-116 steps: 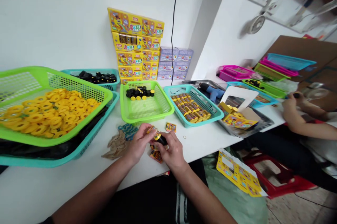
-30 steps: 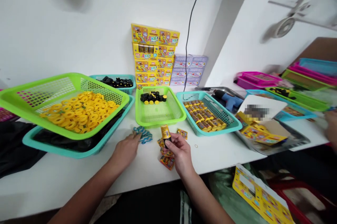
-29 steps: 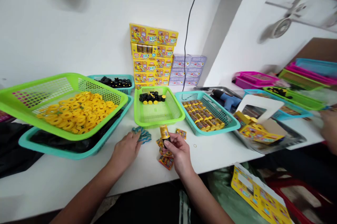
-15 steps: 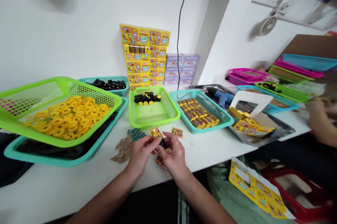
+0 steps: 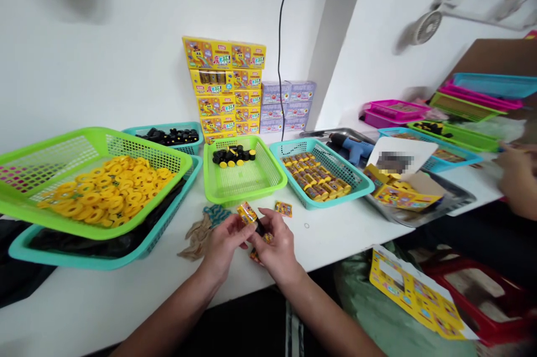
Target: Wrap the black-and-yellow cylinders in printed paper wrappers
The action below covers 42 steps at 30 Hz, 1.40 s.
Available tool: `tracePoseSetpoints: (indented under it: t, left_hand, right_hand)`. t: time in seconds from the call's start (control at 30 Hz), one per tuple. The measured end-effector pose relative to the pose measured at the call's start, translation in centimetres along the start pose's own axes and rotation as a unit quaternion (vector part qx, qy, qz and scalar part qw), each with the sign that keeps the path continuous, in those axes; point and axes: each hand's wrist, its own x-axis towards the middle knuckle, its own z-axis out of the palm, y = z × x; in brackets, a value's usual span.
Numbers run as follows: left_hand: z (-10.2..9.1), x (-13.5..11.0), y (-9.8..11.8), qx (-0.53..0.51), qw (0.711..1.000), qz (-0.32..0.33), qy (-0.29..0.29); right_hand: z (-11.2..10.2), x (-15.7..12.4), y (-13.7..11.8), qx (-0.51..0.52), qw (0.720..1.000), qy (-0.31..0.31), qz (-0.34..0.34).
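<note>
My left hand (image 5: 227, 240) pinches a small yellow printed label (image 5: 246, 212) at the front of the table. My right hand (image 5: 277, 238) has its fingers closed around a small black cylinder (image 5: 260, 227), partly hidden by the fingers. Label and cylinder meet between the two hands; I cannot tell whether they are stuck together. Under the right hand, more printed labels (image 5: 255, 257) show on the table. One loose label (image 5: 283, 209) lies just beyond it. A crumpled tan cloth (image 5: 196, 238) and a teal patterned cloth (image 5: 216, 216) lie beside the left hand.
Ahead, a green basket (image 5: 245, 192) holds black and yellow pieces; a teal basket (image 5: 335, 200) holds wrapped cylinders. Yellow rings (image 5: 113, 189) fill the left basket. Yellow boxes (image 5: 213, 108) are stacked by the wall. A blue-handled tool (image 5: 356, 148) lies right, near another person's hand (image 5: 520, 178).
The view has shifted slightly. Both hands stay together in nearly the same place, and the label is tilted a little differently.
</note>
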Motion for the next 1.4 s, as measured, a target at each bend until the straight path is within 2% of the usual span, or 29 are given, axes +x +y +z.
tracePoseSetpoints:
  t: [0.27, 0.67, 0.83, 1.0, 1.1, 1.27, 1.4]
  left_hand:
    - [1.2, 0.2, -0.2, -0.051, 0.997, 0.016, 0.061]
    - [1.4, -0.3, -0.6, -0.001, 0.998, 0.035, 0.061]
    - [0.8, 0.1, -0.2, -0.117, 0.991, -0.032, 0.056]
    - [0.4, 0.1, 0.4, -0.203, 0.975, -0.085, 0.020]
    - [0.4, 0.3, 0.4, -0.238, 0.967, -0.088, 0.030]
    - [1.0, 0.3, 0.0, -0.228, 0.968, -0.071, 0.079]
    - [1.5, 0.0, -0.2, -0.263, 0.958, -0.079, 0.086]
  right_hand:
    - [0.1, -0.3, -0.3, -0.043, 0.999, -0.012, -0.025]
    - [0.4, -0.6, 0.2, -0.022, 0.999, -0.026, -0.009]
    - [0.1, -0.2, -0.2, -0.048, 0.998, -0.037, 0.007]
    - [-0.2, -0.3, -0.5, -0.035, 0.999, -0.024, -0.032]
    - [-0.1, -0.3, -0.5, -0.064, 0.996, -0.001, -0.058]
    - [0.1, -0.3, -0.3, -0.096, 0.991, 0.021, -0.096]
    - [0.2, -0.4, -0.3, -0.111, 0.985, 0.036, -0.124]
